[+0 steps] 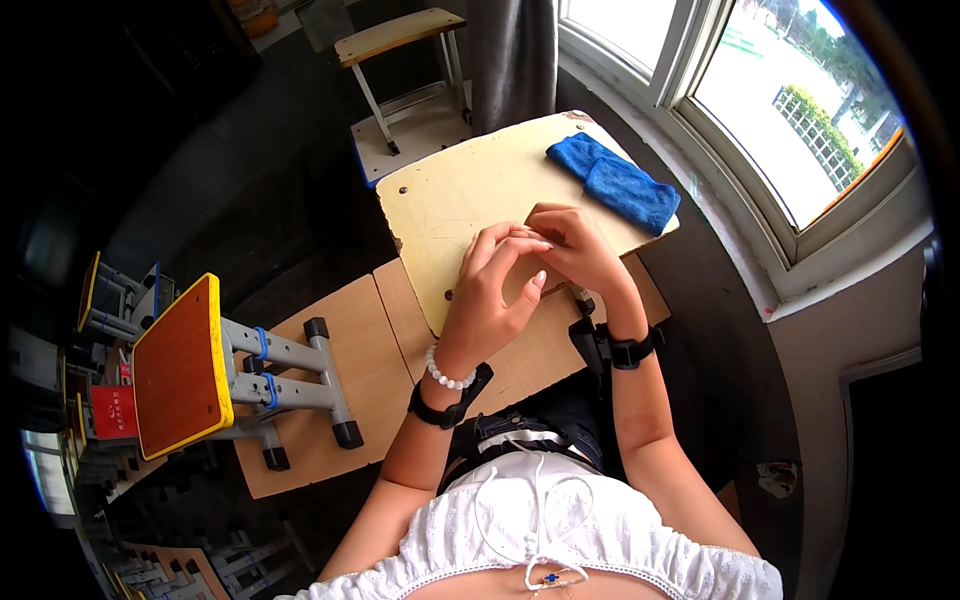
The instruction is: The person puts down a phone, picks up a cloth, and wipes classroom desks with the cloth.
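Note:
My left hand (497, 282) is raised over a pale yellow wooden top (455, 190). Its fingers curve toward my right hand, the thumb stands apart, and no object shows in it. Touching those fingertips is my right hand (575, 246), its own fingers curled in; whatever they may hold is hidden. A folded blue cloth (625, 187) lies on the yellow top beyond my right hand, apart from both hands. Black straps with small dark devices circle both wrists, and a white bead bracelet (446, 372) is on the left one.
Left of me, a stool (182, 368) with a yellow-edged, red-brown seat rests with its grey legs over a light wooden tabletop (355, 345). Another pale-topped stool (400, 36) stands at the back. A window (800, 110) and its sill run along the right, beside a grey curtain (513, 60).

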